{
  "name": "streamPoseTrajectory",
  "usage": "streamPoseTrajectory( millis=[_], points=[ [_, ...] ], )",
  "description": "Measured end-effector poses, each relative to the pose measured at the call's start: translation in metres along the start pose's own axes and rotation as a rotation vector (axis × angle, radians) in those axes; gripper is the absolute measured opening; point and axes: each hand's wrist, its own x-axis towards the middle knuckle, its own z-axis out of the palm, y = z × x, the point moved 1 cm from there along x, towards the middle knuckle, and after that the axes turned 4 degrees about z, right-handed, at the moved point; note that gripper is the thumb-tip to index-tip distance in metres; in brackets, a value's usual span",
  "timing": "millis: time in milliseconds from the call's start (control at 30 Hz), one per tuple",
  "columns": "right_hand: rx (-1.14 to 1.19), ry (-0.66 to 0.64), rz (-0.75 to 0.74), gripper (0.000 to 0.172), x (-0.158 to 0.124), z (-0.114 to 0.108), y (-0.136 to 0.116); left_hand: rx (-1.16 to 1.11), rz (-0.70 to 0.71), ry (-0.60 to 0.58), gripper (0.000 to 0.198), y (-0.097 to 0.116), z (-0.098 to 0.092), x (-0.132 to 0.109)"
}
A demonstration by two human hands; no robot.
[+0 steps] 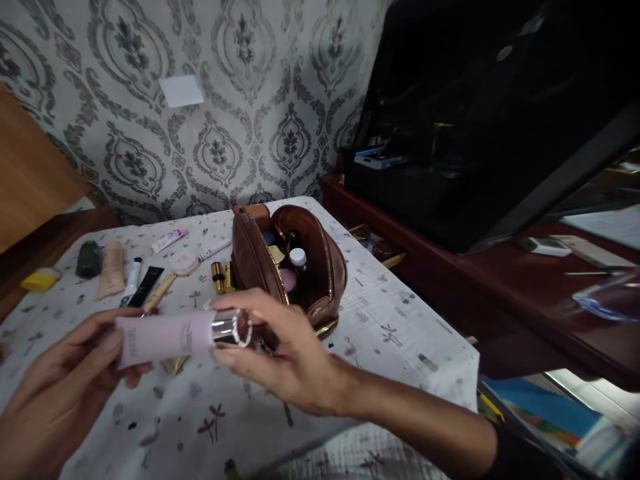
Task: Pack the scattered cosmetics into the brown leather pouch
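A pale pink cosmetic tube (pixel 167 339) with a shiny silver cap lies level between my two hands, above the front of the table. My left hand (pixel 75 373) pinches its flat end between thumb and fingers. Around the silver cap close the thumb and fingers of my right hand (pixel 295 360). Just behind my right hand stands a brown makeup bag (pixel 255 257), unzipped, with several bottles and jars inside, among them a white-capped jar (pixel 298 259). The print on the tube is too blurred to read.
Left of the bag lie a beige tube (pixel 112 267), a dark bottle (pixel 89 259), a black tube (pixel 146 287), a round-headed hand mirror (pixel 184 262), gold-coloured tubes (pixel 218 277) and a yellow item (pixel 40 280). A television (pixel 480 120) stands on the dark red cabinet (pixel 500 293) at right.
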Motion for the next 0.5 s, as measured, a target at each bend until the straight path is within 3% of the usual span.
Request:
streamPoseTrajectory(
  millis=[67, 133, 233, 300, 400, 500],
  points=[
    [-0.224, -0.015, -0.02, 0.03, 0.004, -0.023, -0.027, -0.052, 0.02, -0.158, 0.075, 0.005, 0.028, -0.009],
    [-0.372, 0.137, -0.052, 0.021, 0.007, -0.044, -0.051, -0.028, 0.08, -0.329, 0.066, 0.007, 0.049, -0.016],
    [-0.563, 0.318, -0.028, 0.011, 0.012, -0.069, -0.08, 0.127, 0.285, -0.523, 0.051, 0.004, 0.065, -0.023],
    [-0.656, 0.373, -0.021, 0.008, 0.015, -0.084, -0.093, 0.262, 0.453, -0.61, 0.041, 0.002, 0.071, -0.029],
    [-0.715, 0.261, 0.015, 0.01, 0.022, -0.108, -0.104, 0.422, 0.671, -0.72, 0.028, 0.001, 0.078, -0.036],
    [-0.745, 0.133, 0.029, 0.016, 0.028, -0.128, -0.111, 0.492, 0.804, -0.753, 0.026, -0.003, 0.083, -0.04]
  ],
)
